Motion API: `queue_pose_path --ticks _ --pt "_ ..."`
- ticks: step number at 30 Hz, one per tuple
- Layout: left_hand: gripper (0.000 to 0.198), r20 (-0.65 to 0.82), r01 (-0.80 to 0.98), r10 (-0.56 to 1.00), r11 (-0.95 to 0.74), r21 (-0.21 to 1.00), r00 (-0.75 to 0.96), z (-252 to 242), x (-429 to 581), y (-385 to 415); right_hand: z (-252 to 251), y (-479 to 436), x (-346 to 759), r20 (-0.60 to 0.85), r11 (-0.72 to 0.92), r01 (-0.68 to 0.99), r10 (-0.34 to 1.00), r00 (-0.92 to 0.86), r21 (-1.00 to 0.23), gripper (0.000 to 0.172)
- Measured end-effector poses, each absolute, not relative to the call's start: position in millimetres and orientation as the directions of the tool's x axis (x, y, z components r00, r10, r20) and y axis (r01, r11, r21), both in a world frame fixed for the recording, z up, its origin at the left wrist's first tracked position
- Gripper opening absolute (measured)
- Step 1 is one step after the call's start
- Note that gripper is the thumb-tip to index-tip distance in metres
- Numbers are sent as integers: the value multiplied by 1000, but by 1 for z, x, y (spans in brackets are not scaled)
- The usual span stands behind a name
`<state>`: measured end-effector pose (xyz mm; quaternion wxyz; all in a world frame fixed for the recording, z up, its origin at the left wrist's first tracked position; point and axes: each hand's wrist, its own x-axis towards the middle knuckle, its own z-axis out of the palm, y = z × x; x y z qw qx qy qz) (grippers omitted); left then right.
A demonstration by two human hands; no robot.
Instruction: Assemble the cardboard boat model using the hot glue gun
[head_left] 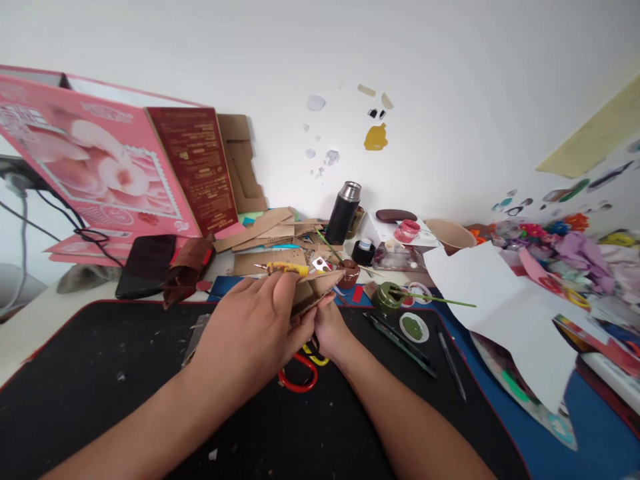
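A small folded cardboard piece (316, 285) with a pointed end is up off the black mat, between my two hands. My left hand (253, 320) is closed around its near side, the fingers lying over the top. Fingers of my right hand (330, 327) close on its right edge from beneath, partly hidden behind the cardboard. Scissors (299, 373) with red and yellow handles lie on the mat just below, their blades out of sight under my hands. A yellow glue tube or pen (287, 268) with a pointed tip shows beyond my left knuckles.
Cardboard scraps (270, 233) pile up at the back near a black thermos (344, 212). An open green paint jar (387, 298) with a stick across it stands right, beside its lid (414, 327) and a craft knife (400, 343). A phone (146, 265) and pink box (100, 160) are left; white paper (505, 313) lies right.
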<state>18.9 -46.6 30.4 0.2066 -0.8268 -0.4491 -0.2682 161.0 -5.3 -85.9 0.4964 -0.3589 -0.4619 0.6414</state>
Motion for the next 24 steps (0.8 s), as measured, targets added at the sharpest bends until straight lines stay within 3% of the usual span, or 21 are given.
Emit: queue_pose_path --ticks 5,11,17,24 --pt "25 626 854 636 -512 -95 451 27 19 -46 -83 -4 161 124 25 -373 962 -244 -927 89" --pt "23 622 855 640 -510 -95 450 27 18 -48 -89 -5 160 85 17 -372 982 -167 -928 89" --pt "20 625 858 640 -503 -99 447 29 20 -51 -83 -7 162 87 27 -318 980 -177 -948 96" --pt "22 637 861 633 -499 -100 441 31 21 -52 -83 -9 159 97 13 -370 973 -211 -929 98"
